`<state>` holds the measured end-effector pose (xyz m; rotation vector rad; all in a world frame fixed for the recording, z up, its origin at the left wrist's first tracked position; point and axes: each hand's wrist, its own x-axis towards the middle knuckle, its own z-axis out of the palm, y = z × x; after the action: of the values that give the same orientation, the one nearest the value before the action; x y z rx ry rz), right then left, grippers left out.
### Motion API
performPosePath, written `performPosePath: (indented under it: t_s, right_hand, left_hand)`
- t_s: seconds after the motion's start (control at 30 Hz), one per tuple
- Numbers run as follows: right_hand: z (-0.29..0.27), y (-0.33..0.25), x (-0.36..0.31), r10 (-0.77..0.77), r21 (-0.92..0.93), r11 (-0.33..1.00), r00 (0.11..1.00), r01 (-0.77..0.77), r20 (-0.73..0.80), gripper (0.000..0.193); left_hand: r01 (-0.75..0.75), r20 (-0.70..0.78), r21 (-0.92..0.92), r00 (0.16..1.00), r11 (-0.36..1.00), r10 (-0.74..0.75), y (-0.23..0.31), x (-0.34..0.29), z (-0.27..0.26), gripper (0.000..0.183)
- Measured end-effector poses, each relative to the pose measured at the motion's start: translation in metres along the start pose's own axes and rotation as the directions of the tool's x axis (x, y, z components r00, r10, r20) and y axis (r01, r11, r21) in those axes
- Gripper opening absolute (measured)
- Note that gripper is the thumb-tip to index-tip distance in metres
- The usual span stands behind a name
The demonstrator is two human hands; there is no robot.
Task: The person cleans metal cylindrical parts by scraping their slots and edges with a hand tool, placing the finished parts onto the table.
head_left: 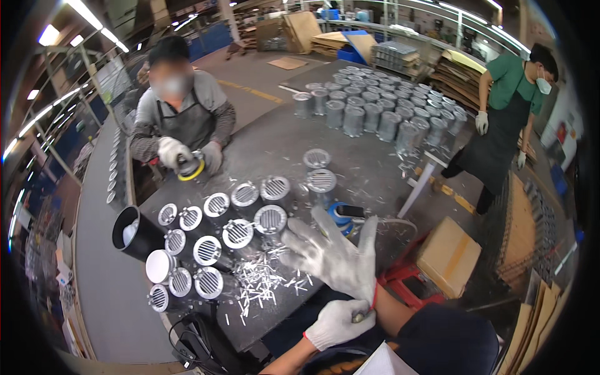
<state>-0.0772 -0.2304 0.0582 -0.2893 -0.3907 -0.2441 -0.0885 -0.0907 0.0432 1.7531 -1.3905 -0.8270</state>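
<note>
My right hand, in a white work glove, is stretched out with its fingers spread over the near edge of the dark table. Nothing is in it. My left hand, gloved too, is closed at the right wrist, pinching the red-edged glove cuff. Close to the right fingertips stands a metal cylinder with a slotted round top. Several more like it are grouped to the left. A blue round power tool with a black part lies just beyond the right fingers. Small white strips are heaped beside the cylinders.
Across the table a co-worker holds a yellow-rimmed tool. A black bin stands at left. Many wrapped cylinders fill the far table. At right are a cardboard box on a red stool and a standing person.
</note>
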Motion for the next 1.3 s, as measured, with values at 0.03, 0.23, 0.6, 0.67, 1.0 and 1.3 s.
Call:
performPosePath:
  t_s: [0.03,0.23,0.6,0.67,1.0,1.3]
  right_hand:
    - [0.001,-0.003,0.0,-0.077,-0.147,0.987,0.995,0.067,-0.064,0.108]
    - [-0.005,-0.035,-0.005,-0.155,-0.923,0.375,0.976,-0.084,-0.152,0.04]
    - [-0.014,-0.043,-0.013,-0.111,-0.911,-0.412,0.991,0.025,0.077,0.06]
    - [-0.023,-0.066,-0.012,-0.02,-0.91,-0.408,0.998,-0.069,-0.067,0.067]
    - [-0.047,-0.136,0.008,-0.442,-0.919,-0.394,0.881,-0.023,0.167,0.061]
    - [-0.113,-0.357,0.13,-0.659,-0.244,-0.751,0.675,-0.614,0.332,0.038]
  left_hand:
    - [0.047,-0.029,-0.024,0.998,0.999,-0.048,0.0,-0.001,0.003,0.033]
    - [0.07,-0.508,-0.582,0.747,0.81,-0.429,-0.019,0.009,-0.016,0.041]
    - [-0.32,-0.869,-0.18,0.496,0.93,0.002,-0.002,0.09,-0.042,0.079]
    - [0.029,-0.784,-0.138,0.608,0.99,-0.127,0.015,0.101,-0.036,0.052]
    - [-0.428,-0.591,-0.034,0.737,0.903,0.327,0.024,0.178,-0.05,0.073]
    - [-0.306,-0.674,-0.623,0.677,0.72,-0.296,-0.032,0.122,-0.068,0.04]
